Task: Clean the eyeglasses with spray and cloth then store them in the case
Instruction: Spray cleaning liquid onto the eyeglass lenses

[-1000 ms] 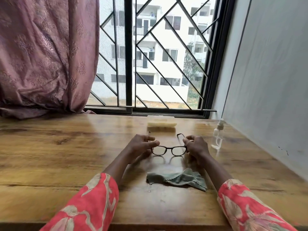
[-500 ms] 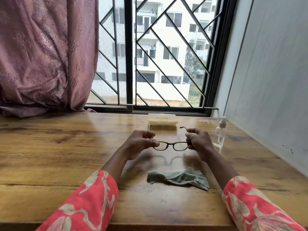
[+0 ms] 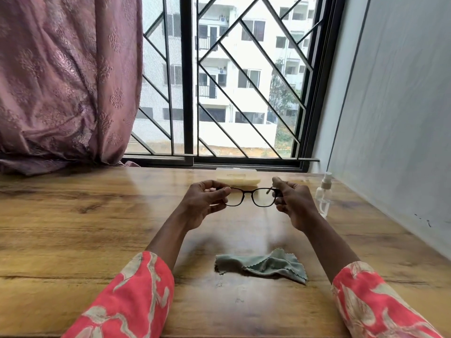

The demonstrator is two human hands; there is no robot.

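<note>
A person seated at a wooden table (image 3: pixel 73 228) holds a pair of dark-framed glasses (image 3: pixel 252 196) up off the tabletop with both hands, lenses facing the camera. The left hand (image 3: pixel 203 203) pinches the frame's left end between thumb and fingertips, the other fingers curled beneath; the right hand (image 3: pixel 294 203) grips the right end the same way, its thumb raised above the frame. Both hands are closed on the glasses, which hang level between them, clear of the table. Just behind the glasses, near the window (image 3: pixel 219 81), a pale yellow case (image 3: pixel 238 176) lies flat on the table with its lid down. A small clear spray bottle (image 3: pixel 323 195) with a white cap stands upright to the right of the right hand, close to the grey wall (image 3: pixel 402 118), not touched by either hand. A crumpled green cloth (image 3: pixel 263 265) with pinked edges lies on the table nearer the person, between the two forearms and well apart from the glasses. Both arms wear red floral sleeves (image 3: pixel 127 301) pushed back from the wrists. A mauve patterned curtain (image 3: pixel 61 81) hangs at the left of the window, its hem resting on the tabletop. Through the black diagonal grille, a white apartment block and a tree are visible outside.
</note>
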